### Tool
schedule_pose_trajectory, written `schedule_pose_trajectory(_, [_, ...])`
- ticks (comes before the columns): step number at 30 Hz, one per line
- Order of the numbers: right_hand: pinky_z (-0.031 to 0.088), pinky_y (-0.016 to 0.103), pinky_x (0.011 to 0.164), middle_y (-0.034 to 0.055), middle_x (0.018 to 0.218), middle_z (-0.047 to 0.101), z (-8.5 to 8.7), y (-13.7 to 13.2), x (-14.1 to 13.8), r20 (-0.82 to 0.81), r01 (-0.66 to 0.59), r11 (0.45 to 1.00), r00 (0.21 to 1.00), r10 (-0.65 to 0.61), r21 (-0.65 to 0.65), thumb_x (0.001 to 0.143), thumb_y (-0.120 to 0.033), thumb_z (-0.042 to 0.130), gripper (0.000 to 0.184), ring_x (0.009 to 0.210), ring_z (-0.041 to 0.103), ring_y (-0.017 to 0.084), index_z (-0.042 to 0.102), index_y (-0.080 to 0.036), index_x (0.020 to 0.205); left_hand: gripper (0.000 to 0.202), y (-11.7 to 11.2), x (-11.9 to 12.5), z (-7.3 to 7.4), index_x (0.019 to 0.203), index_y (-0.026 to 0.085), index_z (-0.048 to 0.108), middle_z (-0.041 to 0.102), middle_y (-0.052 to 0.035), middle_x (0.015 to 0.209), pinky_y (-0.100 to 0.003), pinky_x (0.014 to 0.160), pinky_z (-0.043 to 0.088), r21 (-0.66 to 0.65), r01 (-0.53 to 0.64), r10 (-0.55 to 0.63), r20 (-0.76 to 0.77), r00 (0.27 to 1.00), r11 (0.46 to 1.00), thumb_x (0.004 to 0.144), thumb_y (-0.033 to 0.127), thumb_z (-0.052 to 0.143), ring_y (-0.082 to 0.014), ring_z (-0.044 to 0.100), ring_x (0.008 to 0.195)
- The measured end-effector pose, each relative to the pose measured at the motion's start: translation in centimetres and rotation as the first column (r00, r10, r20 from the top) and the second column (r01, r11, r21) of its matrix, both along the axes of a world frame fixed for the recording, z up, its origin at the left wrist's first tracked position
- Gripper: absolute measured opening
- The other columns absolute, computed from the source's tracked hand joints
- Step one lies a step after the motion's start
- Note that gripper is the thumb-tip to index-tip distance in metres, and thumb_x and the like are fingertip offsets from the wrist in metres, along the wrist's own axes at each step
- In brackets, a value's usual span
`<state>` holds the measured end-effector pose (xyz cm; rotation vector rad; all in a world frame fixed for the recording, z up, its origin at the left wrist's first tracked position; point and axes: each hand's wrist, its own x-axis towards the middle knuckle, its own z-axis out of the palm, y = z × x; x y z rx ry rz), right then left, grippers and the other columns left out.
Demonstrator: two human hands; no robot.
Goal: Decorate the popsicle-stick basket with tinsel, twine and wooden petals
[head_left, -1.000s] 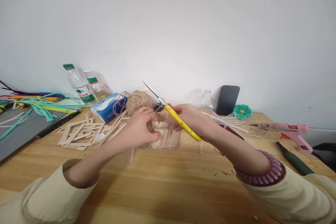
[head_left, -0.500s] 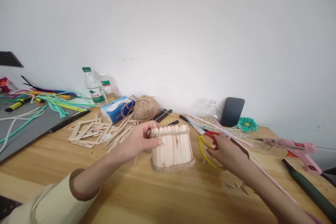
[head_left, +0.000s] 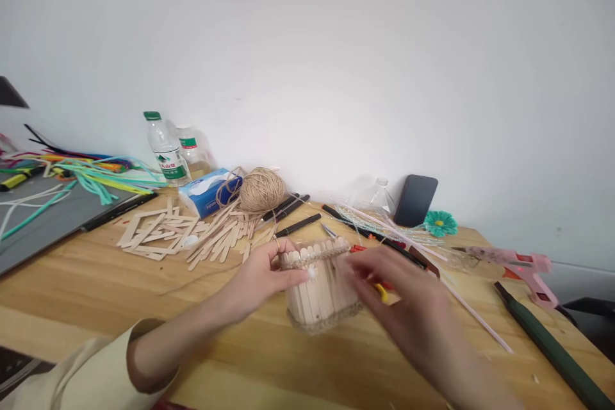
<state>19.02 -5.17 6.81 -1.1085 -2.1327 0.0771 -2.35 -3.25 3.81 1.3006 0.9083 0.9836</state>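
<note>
My left hand (head_left: 269, 272) is closed on the upper left of a craft-stick pot (head_left: 319, 291), thumb in front and fingers behind the rim. Upright pale sticks with rounded tops form its wall. Braided twine runs round it near the top and along the bottom, and a small white piece sits by my thumb. At the pot's right side is my right hand (head_left: 391, 285), fingers bent and smeared by motion; I cannot tell whether they grip the wall. Behind that hand lie scissors (head_left: 383, 293) with red and yellow handles, mostly hidden.
Loose craft sticks (head_left: 223, 237), a twine ball (head_left: 262, 189), a tissue pack (head_left: 211, 192) and a bottle (head_left: 166, 152) stand or lie to the left. Rightward are a phone (head_left: 416, 200), a teal flower (head_left: 441, 223), a pink glue gun (head_left: 521, 267) and a dark green tool (head_left: 552, 336).
My right hand has let go of the scissors, which now lie on the table, and has moved left to the pot. The pot has tilted slightly in my left hand.
</note>
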Motion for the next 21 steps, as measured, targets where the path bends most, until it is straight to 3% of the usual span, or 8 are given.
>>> schedule_pose_trajectory(1, [0.047, 0.023, 0.063, 0.0030, 0.084, 0.064, -0.1, -0.5, -0.9, -0.028, -0.103, 0.994, 0.994, 0.103, -0.019, 0.087, -0.019, 0.049, 0.014, 0.073, 0.060, 0.013, 0.061, -0.022, 0.093, 0.027, -0.1, 0.2, -0.1, 0.070, 0.016, 0.050, 0.051, 0.0041, 0.069, -0.024, 0.063, 0.036, -0.003, -0.001, 0.001, -0.001, 1.000, 1.000, 0.064, 0.030, 0.073, -0.0114, 0.047, 0.067])
schedule_pose_trajectory(3, [0.048, 0.024, 0.065, 0.0047, 0.089, 0.064, -0.8, -1.0, -2.3, -0.051, -0.181, 0.981, 0.983, 0.178, -0.071, 0.087, -0.015, 0.049, 0.017, 0.077, 0.060, 0.014, 0.061, -0.020, 0.097, 0.028, -0.1, 0.5, -0.3, 0.069, 0.016, 0.051, 0.051, 0.0042, 0.067, -0.024, 0.063, 0.035, -0.012, -0.003, 0.003, -0.008, 1.000, 1.000, 0.063, 0.030, 0.073, -0.0114, 0.046, 0.066])
schedule_pose_trajectory(9, [0.049, 0.027, 0.065, 0.0068, 0.086, 0.063, -2.0, -0.4, -3.1, -0.079, -0.193, 0.981, 0.979, 0.190, -0.033, 0.087, -0.015, 0.048, 0.016, 0.076, 0.060, 0.016, 0.063, -0.018, 0.092, 0.028, -0.1, 0.1, -0.6, 0.070, 0.015, 0.053, 0.053, 0.0043, 0.067, -0.024, 0.062, 0.036, -0.060, 0.028, -0.028, 0.002, 1.000, 0.998, 0.061, 0.029, 0.075, -0.0111, 0.047, 0.065])
schedule_pose_trajectory(14, [0.049, 0.027, 0.063, 0.0066, 0.083, 0.063, -2.0, -0.5, -3.0, -0.040, -0.202, 0.979, 0.979, 0.202, 0.003, 0.087, -0.015, 0.049, 0.016, 0.073, 0.059, 0.015, 0.064, -0.017, 0.089, 0.034, 0.0, -0.4, -0.4, 0.079, 0.015, 0.054, 0.058, 0.0029, 0.072, -0.025, 0.067, 0.040, -0.118, 0.113, -0.109, 0.036, 0.993, 0.987, 0.055, 0.020, 0.077, -0.0126, 0.052, 0.070])
schedule_pose_trajectory(21, [0.048, 0.026, 0.063, 0.0065, 0.082, 0.063, -1.8, -0.5, -3.2, -0.005, -0.225, 0.974, 0.974, 0.225, 0.006, 0.085, -0.012, 0.050, 0.014, 0.073, 0.059, 0.015, 0.063, -0.017, 0.089, 0.027, 0.1, -0.6, -0.4, 0.083, 0.014, 0.056, 0.057, 0.0017, 0.074, -0.026, 0.068, 0.038, -0.116, 0.133, -0.136, -0.011, 0.991, 0.984, 0.061, 0.015, 0.071, -0.0130, 0.050, 0.071])
